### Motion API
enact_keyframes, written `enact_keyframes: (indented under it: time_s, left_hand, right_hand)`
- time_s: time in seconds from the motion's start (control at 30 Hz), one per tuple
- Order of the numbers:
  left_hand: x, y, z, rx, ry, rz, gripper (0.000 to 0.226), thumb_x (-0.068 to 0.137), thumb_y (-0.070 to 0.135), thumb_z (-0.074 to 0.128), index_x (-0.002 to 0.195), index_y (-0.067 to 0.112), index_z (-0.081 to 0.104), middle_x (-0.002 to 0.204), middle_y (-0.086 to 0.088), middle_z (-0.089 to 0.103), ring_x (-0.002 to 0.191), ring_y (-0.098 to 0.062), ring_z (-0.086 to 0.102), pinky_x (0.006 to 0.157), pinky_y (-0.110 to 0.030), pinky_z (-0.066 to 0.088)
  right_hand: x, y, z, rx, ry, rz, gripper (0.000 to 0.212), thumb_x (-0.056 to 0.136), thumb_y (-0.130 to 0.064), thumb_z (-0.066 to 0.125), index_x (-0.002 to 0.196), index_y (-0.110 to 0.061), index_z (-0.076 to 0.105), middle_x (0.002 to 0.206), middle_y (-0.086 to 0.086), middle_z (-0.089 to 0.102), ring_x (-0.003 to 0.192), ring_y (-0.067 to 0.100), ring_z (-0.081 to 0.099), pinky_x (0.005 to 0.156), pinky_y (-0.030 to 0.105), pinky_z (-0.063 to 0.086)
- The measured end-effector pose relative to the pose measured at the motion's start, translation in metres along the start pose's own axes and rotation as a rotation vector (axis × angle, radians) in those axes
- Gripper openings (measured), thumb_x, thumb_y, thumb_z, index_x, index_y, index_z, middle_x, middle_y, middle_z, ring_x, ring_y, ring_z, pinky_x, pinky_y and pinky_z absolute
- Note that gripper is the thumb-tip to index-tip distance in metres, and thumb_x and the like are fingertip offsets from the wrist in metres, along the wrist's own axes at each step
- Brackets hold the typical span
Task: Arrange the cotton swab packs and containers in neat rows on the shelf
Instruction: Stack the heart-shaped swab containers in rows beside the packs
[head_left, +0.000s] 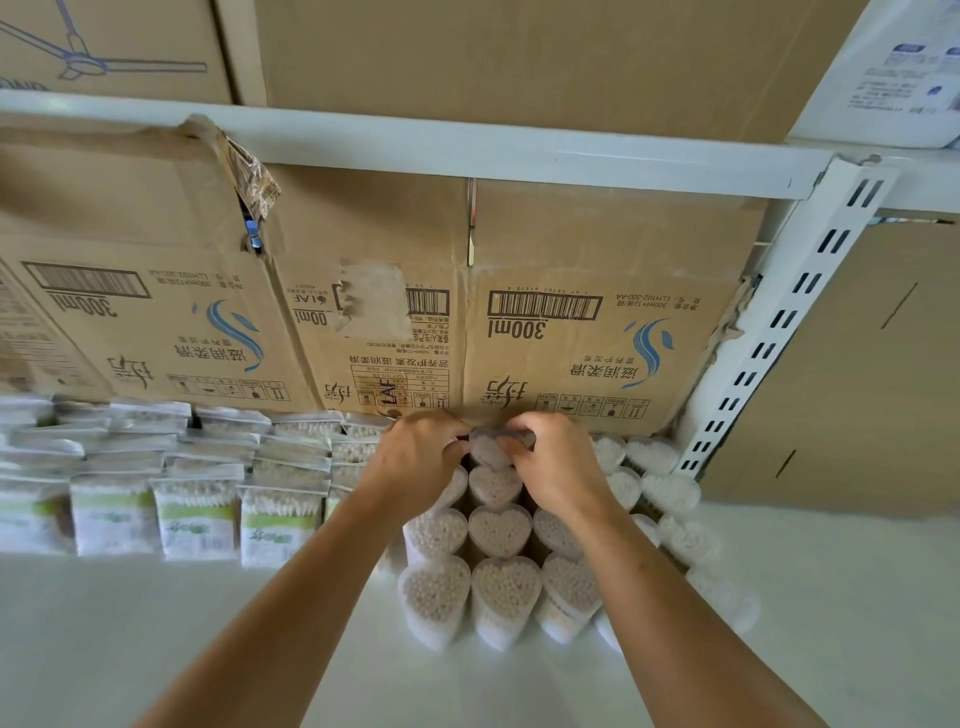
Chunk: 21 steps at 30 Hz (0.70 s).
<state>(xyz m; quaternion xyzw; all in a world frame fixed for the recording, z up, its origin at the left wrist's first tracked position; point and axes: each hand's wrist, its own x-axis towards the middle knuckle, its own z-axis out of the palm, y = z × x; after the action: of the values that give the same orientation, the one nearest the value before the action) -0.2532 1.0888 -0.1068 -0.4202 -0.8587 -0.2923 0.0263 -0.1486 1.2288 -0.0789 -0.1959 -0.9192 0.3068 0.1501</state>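
Nearly there, I'd say: swab packs (197, 514) line the left of the shelf (156, 623), and heart containers (501, 530) stand in columns. Left hand (421, 452) and right hand (556, 462) together grip the rearmost container (491, 448) against the cardboard boxes (597, 338); the round tubs (670, 493) look looser.

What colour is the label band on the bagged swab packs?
Green, across the swab packs; head view.

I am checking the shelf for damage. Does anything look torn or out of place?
Yes. The cardboard box behind the rows is torn at its upper left, where crumpled tape hangs loose, and its print is upside down. The heart-shaped containers stand in even rows.
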Motion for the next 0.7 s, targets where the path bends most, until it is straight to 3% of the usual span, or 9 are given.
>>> enact_keyframes:
  time_s: [0.17, 0.37, 0.5, 0.6, 0.7]
  left_hand:
    - [-0.006, 0.016, 0.001, 0.034, -0.021, 0.055, 0.019, 0.083, 0.017, 0.065, 0.098, 0.024, 0.074, 0.101, 0.009, 0.072, 0.096, -0.012, 0.065, 0.092, -0.035, 0.048]
    - [-0.004, 0.016, 0.008, 0.086, -0.008, 0.091, 0.02, 0.083, 0.019, 0.058, 0.09, 0.026, 0.075, 0.098, 0.013, 0.072, 0.096, -0.008, 0.064, 0.088, -0.031, 0.048]
    - [-0.007, 0.01, 0.009, 0.119, -0.045, 0.159, 0.026, 0.083, 0.027, 0.049, 0.083, 0.024, 0.074, 0.086, 0.013, 0.07, 0.088, -0.008, 0.063, 0.082, -0.034, 0.05]
    - [-0.011, 0.01, 0.01, 0.187, -0.098, 0.149, 0.026, 0.092, 0.032, 0.047, 0.1, 0.029, 0.071, 0.108, 0.016, 0.066, 0.117, -0.011, 0.051, 0.103, -0.041, 0.034]
    - [-0.014, 0.013, 0.007, 0.188, -0.12, 0.164, 0.026, 0.096, 0.029, 0.047, 0.114, 0.031, 0.065, 0.125, 0.017, 0.059, 0.131, -0.011, 0.038, 0.105, -0.042, 0.025]
  right_hand:
    - [0.002, -0.004, -0.002, 0.029, -0.044, 0.017, 0.021, 0.089, -0.022, 0.064, 0.108, -0.014, 0.071, 0.105, 0.0, 0.07, 0.085, 0.008, 0.057, 0.073, 0.02, 0.044]
    - [0.004, 0.0, -0.004, -0.062, -0.108, 0.032, 0.031, 0.088, -0.017, 0.065, 0.119, -0.015, 0.067, 0.117, 0.002, 0.067, 0.105, 0.016, 0.06, 0.077, 0.015, 0.039]
    - [0.005, 0.002, 0.0, -0.081, -0.107, 0.051, 0.032, 0.088, -0.01, 0.062, 0.119, -0.015, 0.067, 0.116, 0.005, 0.067, 0.103, 0.018, 0.062, 0.079, 0.021, 0.046]
    - [0.005, 0.002, 0.002, -0.101, -0.116, 0.04, 0.031, 0.087, -0.009, 0.06, 0.117, -0.016, 0.068, 0.114, 0.005, 0.068, 0.102, 0.02, 0.062, 0.082, 0.028, 0.051]
    - [0.006, 0.003, 0.001, -0.116, -0.118, 0.025, 0.031, 0.088, -0.007, 0.059, 0.116, -0.016, 0.068, 0.114, 0.005, 0.068, 0.102, 0.019, 0.062, 0.081, 0.026, 0.049]
